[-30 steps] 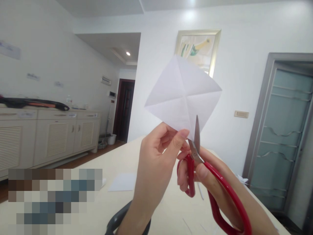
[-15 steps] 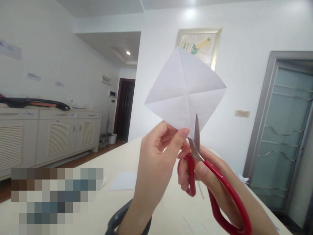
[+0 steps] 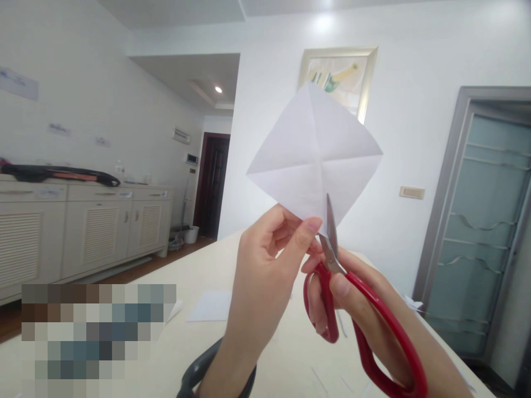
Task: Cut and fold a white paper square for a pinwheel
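My left hand [image 3: 274, 260] pinches the lower corner of a white square sheet of paper [image 3: 290, 143], held up with crossing creases showing on it. Red-handled scissors [image 3: 381, 315] are in my right hand [image 3: 352, 293], with thumb and fingers through the loops. Their blades are parted at the paper's bottom corner, one blade lying in front of the sheet along the vertical crease. The other blade is partly hidden behind my left thumb and the paper.
Below is a cream table [image 3: 166, 354] with a white paper piece [image 3: 209, 306] and thin paper strips [image 3: 319, 380]. White cabinets [image 3: 103, 232] stand at left, a glass door [image 3: 477, 232] at right. A framed picture [image 3: 369, 83] hangs behind the paper.
The upper blade has tilted left toward the crease, and the smaller scissor loop has swung slightly down and right. The paper's top corner has shifted a little right. My left hand stays put.
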Available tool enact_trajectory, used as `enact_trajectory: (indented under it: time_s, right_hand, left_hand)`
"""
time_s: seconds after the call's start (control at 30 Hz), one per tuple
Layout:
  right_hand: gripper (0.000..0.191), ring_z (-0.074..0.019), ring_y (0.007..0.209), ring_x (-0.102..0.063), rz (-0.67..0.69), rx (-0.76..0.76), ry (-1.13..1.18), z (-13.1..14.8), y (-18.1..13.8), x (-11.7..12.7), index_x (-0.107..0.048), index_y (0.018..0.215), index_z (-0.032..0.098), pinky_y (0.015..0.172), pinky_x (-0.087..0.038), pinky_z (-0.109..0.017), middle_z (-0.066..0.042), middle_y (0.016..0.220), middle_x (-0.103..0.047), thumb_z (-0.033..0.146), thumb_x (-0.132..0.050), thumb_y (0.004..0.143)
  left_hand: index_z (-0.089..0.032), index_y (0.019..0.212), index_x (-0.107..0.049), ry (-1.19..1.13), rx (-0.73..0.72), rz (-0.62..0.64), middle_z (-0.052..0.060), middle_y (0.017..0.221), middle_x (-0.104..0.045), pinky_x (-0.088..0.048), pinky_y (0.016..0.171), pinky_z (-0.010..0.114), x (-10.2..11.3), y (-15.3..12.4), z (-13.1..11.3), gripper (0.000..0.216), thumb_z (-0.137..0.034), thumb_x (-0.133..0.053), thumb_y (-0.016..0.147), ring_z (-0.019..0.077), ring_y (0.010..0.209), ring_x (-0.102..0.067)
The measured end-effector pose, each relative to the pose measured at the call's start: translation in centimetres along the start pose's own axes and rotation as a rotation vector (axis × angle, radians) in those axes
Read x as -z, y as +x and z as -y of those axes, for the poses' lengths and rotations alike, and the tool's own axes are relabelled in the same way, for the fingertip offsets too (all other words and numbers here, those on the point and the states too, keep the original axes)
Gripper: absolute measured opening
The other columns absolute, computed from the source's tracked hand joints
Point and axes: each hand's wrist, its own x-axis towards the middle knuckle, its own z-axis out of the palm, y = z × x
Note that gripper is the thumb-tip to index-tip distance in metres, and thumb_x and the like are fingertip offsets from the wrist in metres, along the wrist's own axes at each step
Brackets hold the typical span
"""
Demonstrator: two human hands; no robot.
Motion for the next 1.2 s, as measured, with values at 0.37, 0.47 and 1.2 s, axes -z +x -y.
enact_trajectory:
  time_s: [0.37,0.47,1.2]
  right_hand:
    - [0.026,-0.014,0.068,-0.049,-0.008,0.065,-0.061,-1.3,0.3,0.4,-0.051,0.103,0.024,0.064,-0.041,-0.028,0.002,0.072,-0.049,0.048,-0.045,0.095]
    - [0.025,-0.0137,0.068,-0.049,-0.012,0.052,-0.058,-1.1,0.2,0.3,-0.05,0.101,0.023,0.063,-0.042,-0.027,0.002,0.072,-0.05,0.047,-0.044,0.095]
    - [0.029,-0.0137,0.062,-0.048,0.012,0.019,-0.03,-0.5,0.0,0.0,-0.047,0.089,0.022,0.059,-0.041,-0.028,0.001,0.068,-0.051,0.05,-0.04,0.096]
  left_hand:
    - [-0.021,0.07,-0.055,0.017,0.02,0.064,-0.011,0.061,-0.063,-0.05,0.063,0.013,0.5,0.2,0.2,0.023,-0.033,-0.059,0.09,0.0053,0.061,-0.06]
    - [-0.021,0.071,-0.056,0.014,0.024,0.07,-0.011,0.061,-0.062,-0.05,0.064,0.014,0.5,0.1,0.1,0.023,-0.033,-0.059,0.09,0.0051,0.06,-0.06]
    - [-0.022,0.071,-0.055,0.047,0.031,0.067,-0.01,0.059,-0.057,-0.046,0.062,0.017,0.5,0.2,0.1,0.024,-0.036,-0.058,0.09,0.0059,0.059,-0.058]
